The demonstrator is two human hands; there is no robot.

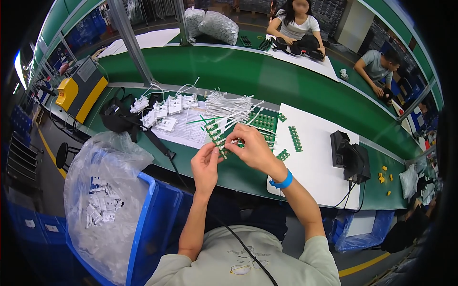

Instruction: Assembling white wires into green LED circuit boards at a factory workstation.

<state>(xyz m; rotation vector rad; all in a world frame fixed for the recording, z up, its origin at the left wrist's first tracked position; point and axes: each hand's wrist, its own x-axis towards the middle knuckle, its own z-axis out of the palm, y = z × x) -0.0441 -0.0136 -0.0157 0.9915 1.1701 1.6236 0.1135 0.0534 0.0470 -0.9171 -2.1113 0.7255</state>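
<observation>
My left hand pinches the near end of a strip of small green circuit boards with white connectors, holding it above the bench. My right hand, with a blue band on its wrist, is closed at the strip's right side. Its fingertips meet at a white connector end there; a white cable seems to run from it, but the fingers partly hide it. Behind the hands lies a bundle of white cables. More green circuit boards lie just right of the bundle.
White plastic housings sit on a paper sheet at left. A blue bin lined with clear plastic holds white parts. Loose board strips lie on a white board, beside a black device. Two people work across the green conveyor.
</observation>
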